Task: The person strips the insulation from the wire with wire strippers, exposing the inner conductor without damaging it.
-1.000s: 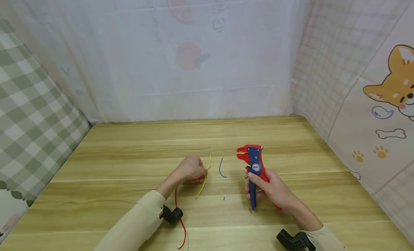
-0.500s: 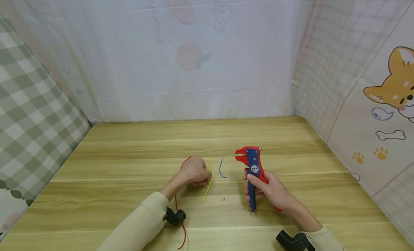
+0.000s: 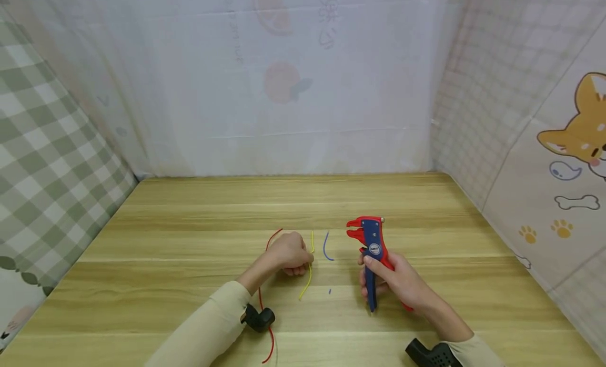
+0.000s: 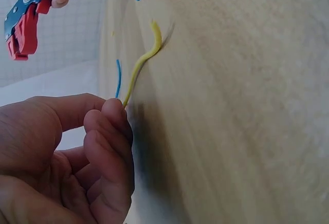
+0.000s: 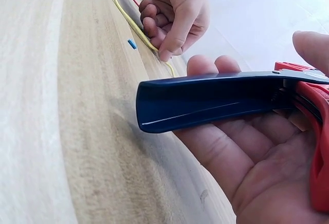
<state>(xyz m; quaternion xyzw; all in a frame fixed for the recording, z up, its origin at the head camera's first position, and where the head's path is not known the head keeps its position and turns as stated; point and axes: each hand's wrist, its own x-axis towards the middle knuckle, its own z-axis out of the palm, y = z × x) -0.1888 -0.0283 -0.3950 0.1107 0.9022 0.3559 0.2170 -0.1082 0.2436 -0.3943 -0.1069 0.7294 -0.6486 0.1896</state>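
My left hand (image 3: 292,253) pinches a thin yellow wire (image 3: 306,287) near its middle between thumb and fingertips. The wire's near part curves down toward the table in the left wrist view. In my right hand (image 3: 396,278) is a wire stripper (image 3: 372,254) with red jaws and a dark blue handle; my fingers wrap its handles and its open jaws point left. A short blue wire (image 3: 325,248) lies between the two hands. Beneath my left forearm runs a longer red wire (image 3: 272,346), partly hidden by the wrist camera.
A tiny blue offcut (image 3: 330,292) lies on the wooden table (image 3: 189,214) in front of the blue wire. Fabric-covered walls (image 3: 331,146) enclose the table at the back and on both sides.
My left hand has shifted slightly right and toward me with the yellow wire. The red wire's far end has come into view behind it. The stripper stays nearly in place.
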